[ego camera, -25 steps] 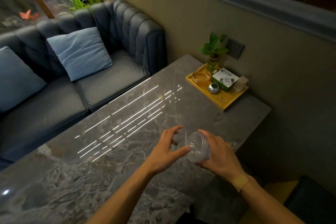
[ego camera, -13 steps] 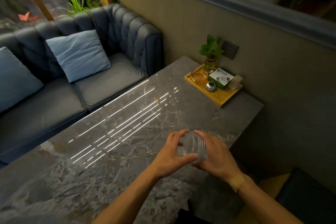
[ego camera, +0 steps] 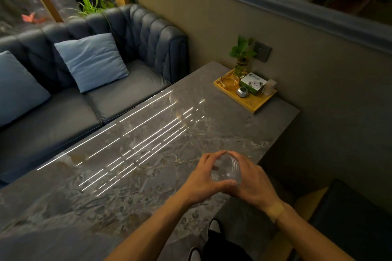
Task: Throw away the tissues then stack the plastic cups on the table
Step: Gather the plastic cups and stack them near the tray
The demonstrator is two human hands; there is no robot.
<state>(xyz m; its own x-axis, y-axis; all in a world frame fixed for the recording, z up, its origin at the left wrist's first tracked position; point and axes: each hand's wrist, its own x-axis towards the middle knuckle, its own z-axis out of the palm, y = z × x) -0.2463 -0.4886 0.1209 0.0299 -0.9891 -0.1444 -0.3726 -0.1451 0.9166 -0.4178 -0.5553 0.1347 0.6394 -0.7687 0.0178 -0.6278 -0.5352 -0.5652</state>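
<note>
Clear ribbed plastic cups (ego camera: 227,170), nested one in another, sit between my two hands near the right front edge of the grey marble table (ego camera: 131,167). My left hand (ego camera: 201,180) wraps the cups from the left, its thumb across the front. My right hand (ego camera: 252,182) cups them from the right, and the fingertips of both hands meet above them. I cannot tell whether the cups rest on the table or hang just above it. No tissues are in view.
A yellow wooden tray (ego camera: 250,101) at the table's far right corner carries a glass dish, a white box, a small metal object and a potted plant (ego camera: 241,57). A dark sofa (ego camera: 118,99) with blue cushions runs along the table's far side. A wall stands on the right.
My left hand has closed in from the left until both hands enclose the cups. The cups have gone from tilted on their side toward more upright, and lower.
</note>
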